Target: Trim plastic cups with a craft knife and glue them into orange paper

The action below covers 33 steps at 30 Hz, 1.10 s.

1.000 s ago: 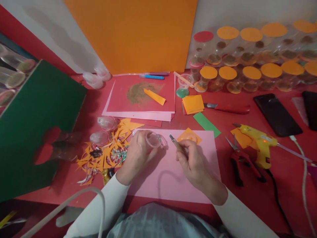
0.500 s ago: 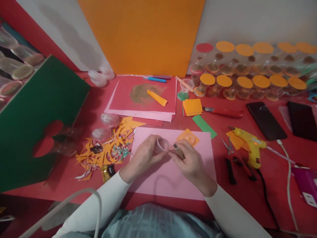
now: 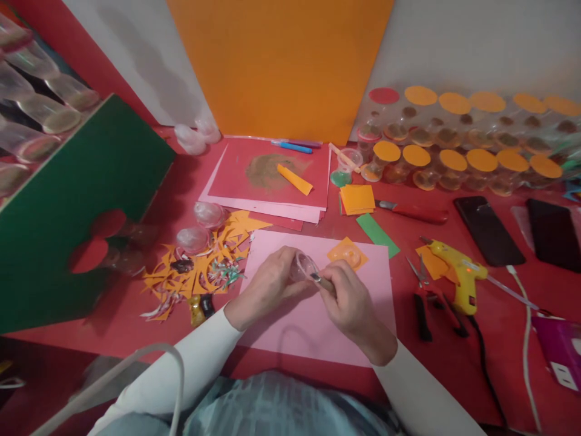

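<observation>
My left hand (image 3: 270, 281) is closed around a small clear plastic cup (image 3: 305, 264), its round rim turned up and to the right. In my right hand (image 3: 351, 303) is a slim metal-tipped tool (image 3: 322, 281), which looks like a craft knife. Its tip meets or nearly meets the cup's rim; I cannot tell if it touches. Both hands are over a pink paper sheet (image 3: 318, 342). Just beyond my right hand, a clear plastic piece (image 3: 348, 255) lies on an orange paper square (image 3: 336, 259).
Paper scraps (image 3: 158, 278) and clear plastic cups (image 3: 193, 240) lie to the left, near a green board (image 3: 91, 224). On the right are a yellow glue gun (image 3: 463, 272), pliers (image 3: 424, 315), a red-handled tool (image 3: 417, 212) and phones (image 3: 488, 230). Orange-topped plastic pieces (image 3: 452, 160) line the back.
The tool has turned and its metal tip now shows at the cup's rim, with my right fingers drawn back slightly. The whole view has shifted a little.
</observation>
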Available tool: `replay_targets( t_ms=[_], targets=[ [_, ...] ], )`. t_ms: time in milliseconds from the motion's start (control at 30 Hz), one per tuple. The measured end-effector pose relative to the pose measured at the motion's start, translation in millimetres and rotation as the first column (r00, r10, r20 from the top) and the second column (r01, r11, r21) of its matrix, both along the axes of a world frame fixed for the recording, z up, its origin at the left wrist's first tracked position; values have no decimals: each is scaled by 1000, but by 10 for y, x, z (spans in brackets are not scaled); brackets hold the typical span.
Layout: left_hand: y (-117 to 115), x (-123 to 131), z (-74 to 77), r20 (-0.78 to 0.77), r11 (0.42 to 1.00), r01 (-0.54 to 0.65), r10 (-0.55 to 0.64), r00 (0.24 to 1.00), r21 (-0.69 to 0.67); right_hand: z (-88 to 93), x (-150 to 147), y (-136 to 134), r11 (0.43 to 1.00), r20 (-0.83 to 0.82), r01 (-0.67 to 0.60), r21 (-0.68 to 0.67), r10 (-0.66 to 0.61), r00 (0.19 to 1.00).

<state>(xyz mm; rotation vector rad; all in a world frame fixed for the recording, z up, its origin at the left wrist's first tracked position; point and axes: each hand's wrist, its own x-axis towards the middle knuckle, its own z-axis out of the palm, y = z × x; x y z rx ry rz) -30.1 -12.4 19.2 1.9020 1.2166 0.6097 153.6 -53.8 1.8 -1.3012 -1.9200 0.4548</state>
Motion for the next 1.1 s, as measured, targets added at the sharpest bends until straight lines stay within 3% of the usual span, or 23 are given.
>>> replay_targets(
  t_ms=[200, 367, 600, 767, 933, 1100],
  targets=[
    [-14, 25, 6, -158, 989, -99, 115, 981, 107, 0, -22, -64, 999, 155, 50, -13, -48, 987],
    [-16, 52, -16, -154, 976, -158, 181, 971, 151, -25, -27, -88, 995, 185, 87, -46, -77, 980],
    [-20, 57, -77, -152, 959, -188, 222, 963, 213, 14, -71, -50, 994, 74, 109, 0, -109, 991],
    [18, 40, -99, -106, 930, -233, 272, 956, 284, 14, -78, -21, 981, -60, 147, -127, -156, 986],
    [20, 35, -64, -81, 944, -193, 222, 972, 268, -5, -12, 22, 945, -110, 209, -250, -242, 964],
    [20, 28, -65, -44, 958, -120, 136, 990, 260, -26, 11, 34, 923, -123, 200, -328, -252, 960]
  ],
)
